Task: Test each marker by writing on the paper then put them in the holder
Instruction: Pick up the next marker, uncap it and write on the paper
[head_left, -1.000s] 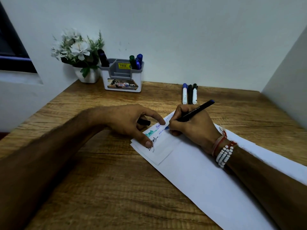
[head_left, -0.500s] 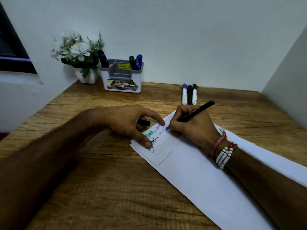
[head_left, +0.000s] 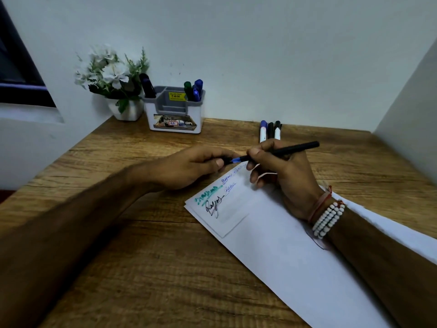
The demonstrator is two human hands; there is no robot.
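on the brown wood-grain desk (head_left: 142,268) lies the long white paper sheet (head_left: 283,256); the grey-and-white plastic holder (head_left: 165,114) stands well apart by the wall. the right hand (head_left: 283,176) pinches the slim black marker (head_left: 283,151) just above the paper's far end; the left hand (head_left: 186,166) grips a small black cap (head_left: 225,160) at its blue tip. the marker looks light, stiff and smooth, best held low on the barrel. its long axis runs nearly level, tip toward the left hand, tail to the right.

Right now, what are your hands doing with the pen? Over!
Right hand grips black pen. Left hand pinches cap at its blue tip. Three markers lie beyond; holder unblocked.
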